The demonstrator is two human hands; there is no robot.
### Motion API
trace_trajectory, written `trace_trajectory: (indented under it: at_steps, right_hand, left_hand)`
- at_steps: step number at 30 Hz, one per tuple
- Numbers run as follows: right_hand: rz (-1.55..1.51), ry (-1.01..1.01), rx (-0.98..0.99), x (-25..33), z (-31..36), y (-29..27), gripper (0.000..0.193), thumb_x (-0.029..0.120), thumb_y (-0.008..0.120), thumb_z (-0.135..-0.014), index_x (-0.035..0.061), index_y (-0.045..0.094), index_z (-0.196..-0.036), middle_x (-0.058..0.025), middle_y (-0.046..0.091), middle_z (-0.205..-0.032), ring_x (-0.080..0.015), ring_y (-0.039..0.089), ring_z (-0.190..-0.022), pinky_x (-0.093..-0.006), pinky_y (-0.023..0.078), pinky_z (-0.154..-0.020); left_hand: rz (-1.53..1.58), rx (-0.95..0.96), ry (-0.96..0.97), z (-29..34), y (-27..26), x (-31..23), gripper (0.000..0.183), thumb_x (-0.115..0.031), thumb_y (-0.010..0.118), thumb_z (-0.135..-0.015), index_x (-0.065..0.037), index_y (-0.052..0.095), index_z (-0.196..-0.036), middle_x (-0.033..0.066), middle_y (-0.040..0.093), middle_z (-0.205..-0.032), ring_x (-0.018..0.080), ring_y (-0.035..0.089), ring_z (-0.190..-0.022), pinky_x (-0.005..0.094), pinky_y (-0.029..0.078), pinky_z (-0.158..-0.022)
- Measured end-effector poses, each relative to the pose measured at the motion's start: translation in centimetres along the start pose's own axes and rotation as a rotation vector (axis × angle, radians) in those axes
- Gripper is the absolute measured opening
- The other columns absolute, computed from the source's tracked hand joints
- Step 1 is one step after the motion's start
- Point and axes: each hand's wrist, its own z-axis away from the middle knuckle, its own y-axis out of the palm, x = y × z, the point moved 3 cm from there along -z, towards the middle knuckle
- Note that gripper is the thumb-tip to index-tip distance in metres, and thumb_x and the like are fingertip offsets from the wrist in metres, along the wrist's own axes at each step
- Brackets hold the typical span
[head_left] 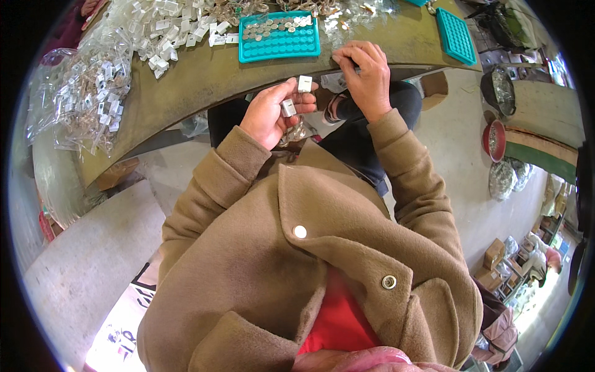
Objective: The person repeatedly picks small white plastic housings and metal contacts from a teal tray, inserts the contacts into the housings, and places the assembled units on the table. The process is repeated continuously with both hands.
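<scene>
Two small white plastic cases, each with a dark slot, are in my left hand (263,118). The upper case (304,84) sits at the fingertips, and the lower case (288,108) lies against the fingers. Something thin and shiny, perhaps wire, dangles below that hand. My right hand (367,77) is at the table's front edge with its fingers bent together; whatever they may hold is hidden. Beyond both hands, a teal tray (279,57) with round pockets carries several silver coin-like discs (276,26) in its far part.
Many white cases (180,28) are heaped at the table's far left, near a clear plastic bag (80,93) full of similar parts. A second teal tray (457,37) lies at the right end of the table (180,93). A red bowl (494,141) stands farther right.
</scene>
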Motion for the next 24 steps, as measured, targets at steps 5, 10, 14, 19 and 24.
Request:
trace_trajectory:
  at_steps: [5,10,14,19,24]
  right_hand:
    - [-0.242,0.297,-0.027,0.2,-1.2,-0.2,0.003,0.004,0.063,-0.087,0.0053,0.066,-0.088,-0.0044,0.069,-0.088,-0.0153,0.064,-0.080,-0.0309,0.050,-0.072]
    - [-0.869,0.540,0.001,1.3,-2.0,-0.4,0.011,0.006,0.057,-0.097,-0.0013,0.063,-0.103,-0.0086,0.070,-0.090,-0.0116,0.065,-0.081,-0.0244,0.054,-0.073]
    - [-1.072,0.623,0.156,3.5,-1.8,-0.2,0.017,0.008,0.058,-0.097,-0.0022,0.066,-0.108,-0.0051,0.067,-0.088,-0.0100,0.062,-0.080,-0.0234,0.052,-0.076]
    - [-1.088,0.680,0.265,6.0,-1.4,0.5,0.021,0.009,0.060,-0.096,-0.0001,0.068,-0.113,-0.0026,0.067,-0.087,-0.0061,0.058,-0.075,-0.0207,0.048,-0.069]
    - [-1.139,0.824,0.269,7.0,-2.0,1.6,0.015,0.010,0.064,-0.093,0.0009,0.069,-0.104,0.0001,0.066,-0.083,-0.0028,0.053,-0.070,-0.0185,0.043,-0.059]
  left_hand:
    - [0.048,0.021,-0.006,0.2,0.4,-0.5,0.037,-0.031,0.049,-0.102,-0.002,0.059,-0.123,-0.0016,0.065,-0.090,0.0038,0.063,-0.076,0.0154,0.043,-0.052]
    - [0.080,0.085,0.045,0.5,0.8,-1.2,0.037,-0.032,0.052,-0.102,-0.002,0.058,-0.122,-0.0014,0.064,-0.093,0.0021,0.058,-0.070,0.0145,0.042,-0.051]
    - [0.150,0.114,0.088,1.0,0.9,-2.0,0.023,-0.029,0.056,-0.100,-0.008,0.061,-0.108,0.0003,0.064,-0.093,0.0016,0.053,-0.067,0.0147,0.039,-0.052]
    - [0.146,0.059,0.169,2.0,0.4,-2.8,0.023,-0.030,0.058,-0.099,-0.009,0.061,-0.105,0.0010,0.063,-0.094,0.0016,0.050,-0.069,0.0153,0.037,-0.051]
    - [0.190,0.065,0.211,2.7,-0.1,-3.5,0.023,-0.030,0.061,-0.097,-0.008,0.061,-0.104,0.0010,0.062,-0.093,0.0015,0.050,-0.069,0.0152,0.037,-0.050]
